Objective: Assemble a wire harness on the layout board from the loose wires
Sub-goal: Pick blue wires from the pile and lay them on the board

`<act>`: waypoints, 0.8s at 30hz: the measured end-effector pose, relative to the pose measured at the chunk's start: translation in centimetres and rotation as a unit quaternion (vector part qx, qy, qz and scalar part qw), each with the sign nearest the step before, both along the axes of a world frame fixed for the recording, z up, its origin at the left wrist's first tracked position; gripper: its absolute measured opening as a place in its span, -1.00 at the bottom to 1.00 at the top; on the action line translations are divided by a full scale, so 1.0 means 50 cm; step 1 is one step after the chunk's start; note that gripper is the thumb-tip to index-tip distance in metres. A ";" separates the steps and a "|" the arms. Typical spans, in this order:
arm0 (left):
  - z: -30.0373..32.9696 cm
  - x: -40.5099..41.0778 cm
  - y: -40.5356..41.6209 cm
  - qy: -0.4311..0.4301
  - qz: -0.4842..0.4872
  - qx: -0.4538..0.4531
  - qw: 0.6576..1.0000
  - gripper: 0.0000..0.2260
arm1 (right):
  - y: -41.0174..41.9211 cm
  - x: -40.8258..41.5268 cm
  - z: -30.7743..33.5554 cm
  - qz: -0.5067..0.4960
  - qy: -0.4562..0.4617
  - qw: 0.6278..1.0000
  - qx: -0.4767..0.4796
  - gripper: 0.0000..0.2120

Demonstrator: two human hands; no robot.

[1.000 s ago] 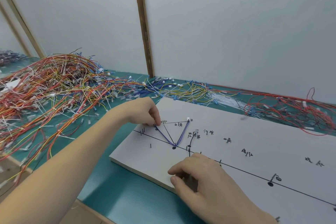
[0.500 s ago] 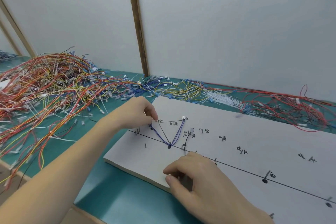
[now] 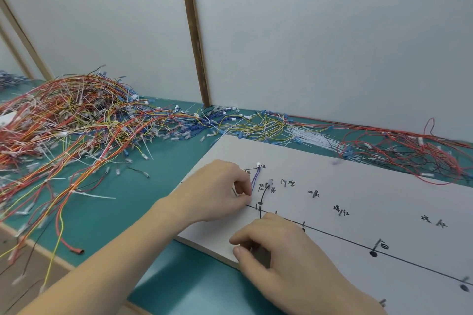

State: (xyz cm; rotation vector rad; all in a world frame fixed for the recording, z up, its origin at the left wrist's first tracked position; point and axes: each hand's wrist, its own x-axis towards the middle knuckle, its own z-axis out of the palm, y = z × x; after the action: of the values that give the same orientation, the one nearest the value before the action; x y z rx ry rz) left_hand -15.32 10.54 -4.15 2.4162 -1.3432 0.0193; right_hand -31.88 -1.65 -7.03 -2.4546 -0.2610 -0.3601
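The white layout board (image 3: pixel 358 186) lies on the green bench, marked with a black line, pegs and handwritten labels. A blue-purple wire (image 3: pixel 255 178) runs from a white connector (image 3: pixel 259 165) down toward the line. My left hand (image 3: pixel 217 189) covers the board's left part and pinches that wire near its lower end. A short black wire (image 3: pixel 263 194) curves down to a peg beside it. My right hand (image 3: pixel 279 256) rests curled on the board's front edge, fingertips pressed together; whether it grips anything is hidden.
A big tangle of red, orange, yellow and white loose wires (image 3: pixel 76 130) fills the bench's left. Blue and yellow wires (image 3: pixel 243 125) lie along the wall. Red and black wires (image 3: pixel 409 153) sit behind the board's right end. Bench edge (image 3: pixel 38 245) runs lower left.
My left hand has slid right and down along the blue-purple wire, now covering the left leg of the V. My right hand stays at the board's front edge.
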 end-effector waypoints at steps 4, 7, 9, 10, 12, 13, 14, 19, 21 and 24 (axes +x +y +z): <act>-0.009 -0.012 -0.002 0.007 0.010 -0.010 1.000 -0.93 | 0.001 -0.001 0.002 -0.002 0.003 1.000 0.006 -0.77; -0.015 -0.018 -0.002 0.016 0.022 -0.017 0.999 -0.90 | 0.000 -0.002 0.004 0.000 0.002 1.000 0.006 -0.78; -0.014 -0.017 -0.002 0.018 0.015 -0.011 1.000 -0.88 | 0.000 -0.003 0.005 0.000 0.003 1.000 0.008 -0.79; -0.013 -0.016 -0.001 0.020 0.007 -0.006 1.000 -0.88 | 0.000 -0.003 0.006 0.001 0.003 1.000 0.008 -0.79; -0.010 -0.013 0.003 0.027 -0.011 0.001 1.000 -0.88 | 0.001 -0.003 0.006 0.001 0.003 1.000 0.010 -0.79; -0.009 -0.011 0.005 0.032 -0.019 0.003 0.999 -0.88 | 0.001 -0.003 0.007 0.001 0.003 1.000 0.011 -0.79; -0.008 -0.009 0.007 0.035 -0.026 0.005 0.999 -0.88 | 0.001 -0.003 0.007 0.000 0.003 1.000 0.010 -0.79; -0.004 0.003 0.006 0.049 -0.028 0.020 0.998 -0.87 | -0.002 -0.002 0.006 0.001 -0.002 1.000 0.008 -0.78; 0.004 0.008 0.005 0.061 -0.030 0.030 0.997 -0.88 | -0.001 -0.001 0.006 -0.001 -0.005 1.000 0.008 -0.77; 0.026 0.021 0.002 0.106 -0.044 0.048 0.992 -0.94 | -0.003 -0.002 0.006 -0.009 -0.006 1.000 0.016 -0.76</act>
State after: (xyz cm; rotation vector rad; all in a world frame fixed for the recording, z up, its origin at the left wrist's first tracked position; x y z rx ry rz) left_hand -14.30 10.62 -2.84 2.3560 -1.3776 -0.3236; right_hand -31.96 -1.81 -6.72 -2.4249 -0.2361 -0.3841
